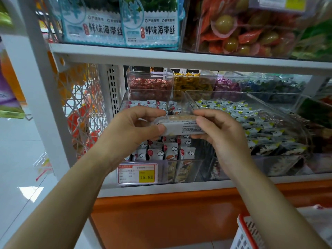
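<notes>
I hold a small flat white snack pack with both hands in front of the shelf. My left hand grips its left end, thumb under and fingers over. My right hand pinches its right end. The pack hangs above a clear bin filled with small white wrapped snacks printed with clouds and red dots. Printed text shows on the pack's near face.
A second clear bin to the right holds several snacks in black, white and yellow wrappers. A price tag reading 15.80 is on the bin front. Seaweed packs sit on the shelf above. A white and red basket is at lower right.
</notes>
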A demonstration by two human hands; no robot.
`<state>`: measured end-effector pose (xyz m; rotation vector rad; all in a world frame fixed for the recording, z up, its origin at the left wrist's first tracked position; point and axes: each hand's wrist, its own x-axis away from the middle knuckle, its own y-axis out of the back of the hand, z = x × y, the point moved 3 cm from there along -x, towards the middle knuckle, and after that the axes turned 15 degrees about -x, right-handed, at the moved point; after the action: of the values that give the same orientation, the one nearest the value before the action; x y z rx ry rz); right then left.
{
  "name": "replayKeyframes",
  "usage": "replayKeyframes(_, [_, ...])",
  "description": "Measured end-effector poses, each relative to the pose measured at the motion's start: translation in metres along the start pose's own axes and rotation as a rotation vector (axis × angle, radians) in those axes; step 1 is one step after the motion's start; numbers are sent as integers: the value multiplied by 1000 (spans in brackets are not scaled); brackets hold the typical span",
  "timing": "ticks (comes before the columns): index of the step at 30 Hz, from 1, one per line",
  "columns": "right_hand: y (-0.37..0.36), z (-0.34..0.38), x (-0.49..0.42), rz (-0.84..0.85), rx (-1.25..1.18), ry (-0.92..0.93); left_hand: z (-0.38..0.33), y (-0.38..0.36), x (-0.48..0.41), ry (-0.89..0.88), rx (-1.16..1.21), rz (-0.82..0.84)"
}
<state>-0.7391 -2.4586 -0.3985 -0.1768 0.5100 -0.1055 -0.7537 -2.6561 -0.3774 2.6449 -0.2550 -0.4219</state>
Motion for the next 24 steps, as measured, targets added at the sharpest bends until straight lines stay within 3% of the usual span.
replayKeyframes(4, [2,3,0,-7,194,64,-5,-4,3,-54,-53,38])
replayKeyframes(8, [1,2,1,57,23,-63,-2,0,0,-28,55,32])
replayKeyframes(15, [-3,3,1,31,-35,-84,1,-2,-1,-50,36,36])
replayKeyframes(24, [-13,11,6,58,320,171,0,-9,-1,-63,-305,-12])
